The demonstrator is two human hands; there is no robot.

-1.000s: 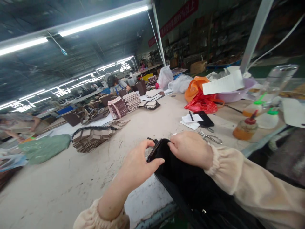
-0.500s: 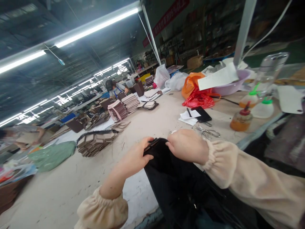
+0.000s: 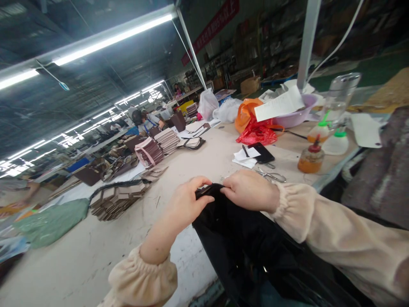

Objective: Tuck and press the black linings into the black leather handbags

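Black glossy fabric (image 3: 243,238) hangs from both hands over the table's near edge and down towards my lap; whether it is a bag lining or a garment I cannot tell. My left hand (image 3: 194,198) pinches its folded top edge between thumb and fingers. Close beside it, my right hand (image 3: 247,189) grips the same edge with curled fingers, knuckles up. Just beyond the right hand lie metal scissors (image 3: 271,175), partly hidden by it.
On the table (image 3: 179,170) stand stacks of brown pieces (image 3: 119,198), a green plastic bag (image 3: 54,219), a red plastic bag (image 3: 257,134), a black phone (image 3: 263,152) with papers, and a bottle of amber liquid (image 3: 311,157). A metal post (image 3: 308,42) rises behind. Co-workers sit further left.
My view has turned slightly right, so the table's things sit further left. My left fingers have shifted a little on the fabric's edge; both hands still hold it.
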